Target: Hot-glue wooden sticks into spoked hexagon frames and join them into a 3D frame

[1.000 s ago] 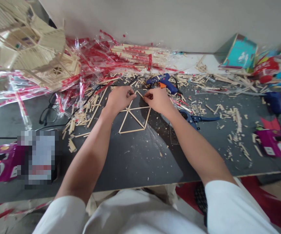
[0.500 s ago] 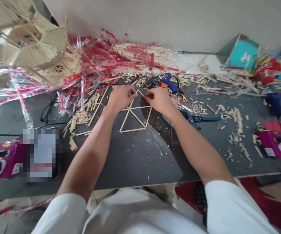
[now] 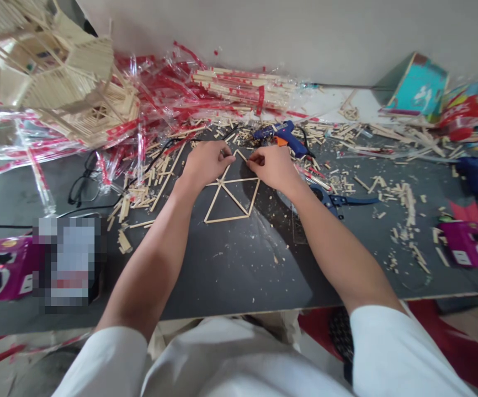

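A flat frame of thin wooden sticks [image 3: 227, 219], with spokes meeting at a hub, lies on the dark table. At its far side, my right hand [image 3: 275, 170] pinches the near end of a wooden stick [image 3: 241, 155] between thumb and fingertips. This stick slants up and leftward to meet the tip of a spoke. My left hand [image 3: 206, 162] is closed, its thumb and forefinger at the frame's far spoke, and it covers the frame's left part. Just beyond my right hand lies a blue glue gun [image 3: 285, 135]. Blue-handled cutters [image 3: 338, 201] rest beside my right forearm.
Stick offcuts [image 3: 139, 190] and red-striped plastic wrappers [image 3: 160, 99] spread over the table's back and left. A large stick-built model [image 3: 69, 82] stands at the far left. Cables, a blurred phone-like object [image 3: 73, 259] and purple power blocks [image 3: 471, 242] sit at the sides.
Both hands stay almost in place at the frame's far side. The stick at my right fingertips now meets the far spoke's tip more closely. The view has shifted slightly.
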Action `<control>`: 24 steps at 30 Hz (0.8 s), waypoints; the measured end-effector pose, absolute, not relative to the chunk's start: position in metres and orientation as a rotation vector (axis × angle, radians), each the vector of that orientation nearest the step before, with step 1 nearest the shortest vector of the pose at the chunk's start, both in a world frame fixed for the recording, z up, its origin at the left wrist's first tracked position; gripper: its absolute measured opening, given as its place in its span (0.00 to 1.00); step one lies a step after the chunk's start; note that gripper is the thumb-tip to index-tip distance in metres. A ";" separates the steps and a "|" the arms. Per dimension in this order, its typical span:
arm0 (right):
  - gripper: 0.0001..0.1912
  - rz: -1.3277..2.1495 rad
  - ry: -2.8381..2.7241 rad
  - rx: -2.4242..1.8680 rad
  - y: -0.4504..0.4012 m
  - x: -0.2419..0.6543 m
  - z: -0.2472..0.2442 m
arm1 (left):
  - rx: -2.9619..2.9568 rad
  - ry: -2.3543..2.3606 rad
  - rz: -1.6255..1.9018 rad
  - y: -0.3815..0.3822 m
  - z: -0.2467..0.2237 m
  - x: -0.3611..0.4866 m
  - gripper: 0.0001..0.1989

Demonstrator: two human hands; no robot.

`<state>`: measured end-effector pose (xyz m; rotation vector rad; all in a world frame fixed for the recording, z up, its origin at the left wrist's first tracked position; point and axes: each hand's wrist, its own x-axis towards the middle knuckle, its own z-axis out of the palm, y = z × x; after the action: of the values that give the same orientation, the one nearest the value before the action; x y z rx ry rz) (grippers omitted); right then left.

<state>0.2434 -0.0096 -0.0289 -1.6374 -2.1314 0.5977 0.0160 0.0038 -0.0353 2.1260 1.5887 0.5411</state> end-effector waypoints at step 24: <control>0.07 0.594 -2.142 -1.627 -0.009 0.243 -0.029 | 2.088 1.582 0.550 0.006 -0.039 0.015 0.08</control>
<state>0.2429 -0.0093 -0.0293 -1.6268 -2.1420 0.5940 0.0153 0.0062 -0.0389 2.0881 1.5819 0.5504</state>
